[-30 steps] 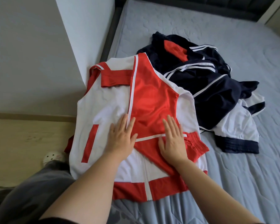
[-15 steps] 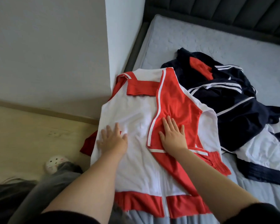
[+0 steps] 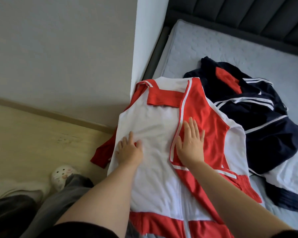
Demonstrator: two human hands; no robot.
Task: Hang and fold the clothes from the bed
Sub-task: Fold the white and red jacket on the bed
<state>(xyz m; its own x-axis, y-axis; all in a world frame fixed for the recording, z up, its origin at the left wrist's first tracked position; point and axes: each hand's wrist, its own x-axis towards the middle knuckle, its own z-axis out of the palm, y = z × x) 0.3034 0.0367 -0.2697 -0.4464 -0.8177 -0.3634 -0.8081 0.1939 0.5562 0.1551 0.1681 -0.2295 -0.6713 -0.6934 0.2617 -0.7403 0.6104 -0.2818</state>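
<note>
A red and white jacket (image 3: 155,127) lies flat on the near left corner of the bed (image 3: 213,54), one red sleeve folded across its front. My left hand (image 3: 129,151) presses flat on the white panel near the jacket's left edge. My right hand (image 3: 190,141) lies flat with spread fingers on the folded red sleeve. A second red sleeve (image 3: 101,152) hangs off the bed's left side. A navy, white and red garment (image 3: 258,121) lies crumpled to the right of the jacket, partly under it.
A white wall corner (image 3: 144,40) meets the bed's left side. The dark padded headboard (image 3: 239,16) runs along the far end. Wooden floor (image 3: 33,134) lies to the left, with my grey trouser leg and a white clog (image 3: 61,175) beside the bed.
My left hand has slid left across the white panel toward the jacket's edge. My right hand has moved up the red sleeve. The camera has swung left and lower.
</note>
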